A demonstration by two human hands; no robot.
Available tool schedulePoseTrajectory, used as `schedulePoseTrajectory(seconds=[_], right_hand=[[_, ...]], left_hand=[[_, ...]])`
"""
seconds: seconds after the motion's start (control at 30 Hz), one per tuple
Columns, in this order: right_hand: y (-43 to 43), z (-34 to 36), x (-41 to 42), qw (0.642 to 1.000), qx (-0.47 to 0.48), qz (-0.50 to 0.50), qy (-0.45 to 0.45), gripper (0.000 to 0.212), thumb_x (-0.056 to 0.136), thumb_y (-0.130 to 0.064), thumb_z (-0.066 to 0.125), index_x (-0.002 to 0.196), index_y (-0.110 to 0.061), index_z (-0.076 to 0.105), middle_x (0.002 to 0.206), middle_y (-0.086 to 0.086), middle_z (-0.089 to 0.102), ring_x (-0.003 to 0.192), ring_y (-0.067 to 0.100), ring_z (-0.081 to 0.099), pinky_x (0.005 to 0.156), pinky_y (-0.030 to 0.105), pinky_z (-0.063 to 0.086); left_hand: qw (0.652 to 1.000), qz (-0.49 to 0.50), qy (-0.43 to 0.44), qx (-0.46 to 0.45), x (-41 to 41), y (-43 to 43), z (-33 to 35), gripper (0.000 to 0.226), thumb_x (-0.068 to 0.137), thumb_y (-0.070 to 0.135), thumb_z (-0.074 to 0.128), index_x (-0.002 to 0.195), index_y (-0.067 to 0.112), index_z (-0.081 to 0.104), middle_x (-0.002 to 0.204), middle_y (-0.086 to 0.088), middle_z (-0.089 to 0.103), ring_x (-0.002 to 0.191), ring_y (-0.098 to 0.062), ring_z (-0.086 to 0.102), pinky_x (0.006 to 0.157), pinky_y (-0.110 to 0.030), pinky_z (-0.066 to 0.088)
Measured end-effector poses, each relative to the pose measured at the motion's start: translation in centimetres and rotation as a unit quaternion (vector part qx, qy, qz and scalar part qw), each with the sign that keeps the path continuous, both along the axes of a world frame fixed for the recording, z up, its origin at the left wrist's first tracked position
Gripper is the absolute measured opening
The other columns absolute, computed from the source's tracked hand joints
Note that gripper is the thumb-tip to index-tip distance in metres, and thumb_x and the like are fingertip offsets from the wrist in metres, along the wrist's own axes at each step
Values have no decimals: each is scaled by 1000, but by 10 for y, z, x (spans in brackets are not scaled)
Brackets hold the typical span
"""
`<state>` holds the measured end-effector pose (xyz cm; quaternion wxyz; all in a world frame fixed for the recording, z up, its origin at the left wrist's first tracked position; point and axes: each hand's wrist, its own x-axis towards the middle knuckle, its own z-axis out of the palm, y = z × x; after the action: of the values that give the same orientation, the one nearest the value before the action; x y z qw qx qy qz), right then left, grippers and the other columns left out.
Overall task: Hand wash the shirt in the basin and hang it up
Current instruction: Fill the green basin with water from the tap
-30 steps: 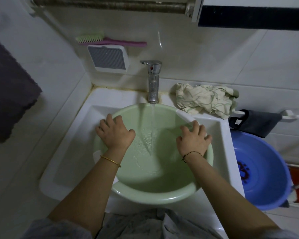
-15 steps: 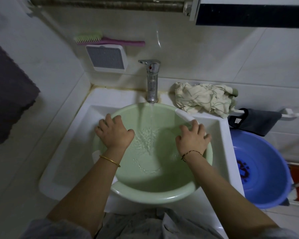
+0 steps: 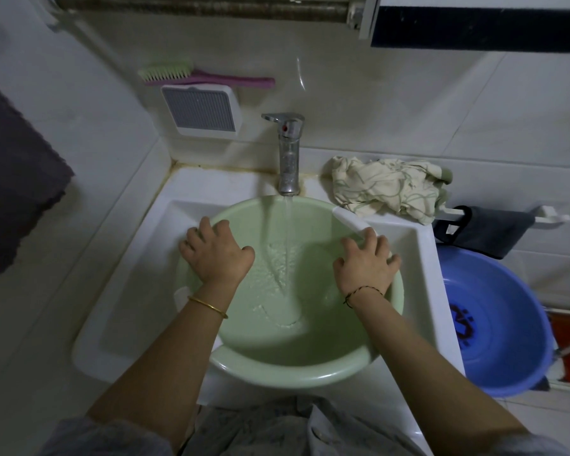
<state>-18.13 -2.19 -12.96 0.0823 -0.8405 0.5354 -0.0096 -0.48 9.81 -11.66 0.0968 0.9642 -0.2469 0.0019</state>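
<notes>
A pale green basin (image 3: 277,373) sits in the white sink (image 3: 135,258) under the chrome tap (image 3: 288,153), and water runs from the tap into it. My left hand (image 3: 216,255) grips the basin's left rim with curled fingers. On the right rim, my right hand (image 3: 366,264) holds the basin the same way. A crumpled cream shirt (image 3: 385,189) with green lines lies on the sink's back right corner, apart from both hands.
A blue basin (image 3: 507,324) stands on the floor to the right. A dark cloth (image 3: 481,230) hangs on a white rail above it. A pink brush (image 3: 204,77) rests on a wall box. A dark towel (image 3: 17,185) hangs at left.
Both hands stay on the basin's rim. More water has spread across the basin's bottom.
</notes>
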Motion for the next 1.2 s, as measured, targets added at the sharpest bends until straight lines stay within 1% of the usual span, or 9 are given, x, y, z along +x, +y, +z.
schedulePoseTrajectory(seconds=[0.4, 0.6, 1.2], right_hand=[[0, 0, 0, 1000, 4, -2, 0, 39, 87, -35, 49, 126, -32, 50, 151, 8, 20, 139, 32, 13, 109, 54, 17], [-1, -1, 1, 1000, -3, -1, -2, 38, 86, -35, 50, 124, -32, 52, 149, 8, 22, 137, 31, 17, 107, 54, 20], [0, 0, 0, 1000, 3, -2, -2, 41, 87, -36, 49, 128, -32, 49, 151, 8, 20, 139, 31, 14, 108, 53, 19]], left_hand=[[1000, 3, -3, -3, 0, 0, 0, 66, 67, 34, 66, 129, 19, 50, 146, -10, 34, 128, -33, 32, 106, -44, 21], [1000, 6, -6, -5, 0, 1, -1, 67, 67, 34, 65, 130, 20, 49, 147, -9, 33, 129, -32, 31, 107, -43, 20], [1000, 5, -6, -12, 1, 1, -2, 66, 67, 34, 67, 130, 19, 50, 146, -10, 34, 129, -32, 31, 106, -44, 19]])
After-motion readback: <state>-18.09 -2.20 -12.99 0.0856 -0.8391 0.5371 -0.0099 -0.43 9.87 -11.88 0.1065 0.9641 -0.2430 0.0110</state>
